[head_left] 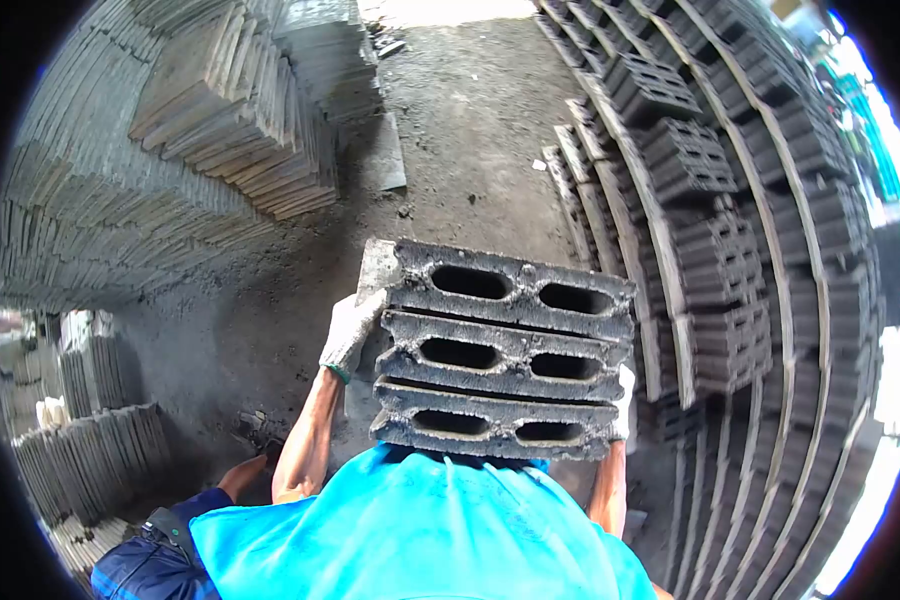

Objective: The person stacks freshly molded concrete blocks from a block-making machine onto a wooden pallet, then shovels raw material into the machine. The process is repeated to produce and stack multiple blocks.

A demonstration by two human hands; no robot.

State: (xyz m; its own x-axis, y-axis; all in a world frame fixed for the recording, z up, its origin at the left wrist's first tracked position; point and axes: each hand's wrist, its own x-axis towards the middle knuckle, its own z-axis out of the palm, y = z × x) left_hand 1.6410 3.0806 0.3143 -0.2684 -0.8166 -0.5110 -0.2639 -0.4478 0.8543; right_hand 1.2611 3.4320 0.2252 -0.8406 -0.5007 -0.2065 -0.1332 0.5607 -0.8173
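While three hollow blocks (505,333) ride on a board (377,262) at the centre of the frame, I support the load from both sides, just in front of my blue shirt (430,520). Each block shows two oval openings facing up toward the camera. My left hand (353,332), in a white glove with a green cuff, is closed on the board's left edge, fingers beside the blocks. My right hand (624,402) is at the right end of the blocks; most of it is hidden, so I cannot tell how far its fingers close. Slatted racks (660,235) bearing more blocks fill the right side. Stacked boards (195,100) occupy the upper left; thin slabs (95,460) stand in rows at lower left. Bare, grey floor (455,130) runs toward the top centre, littered with small fragments.
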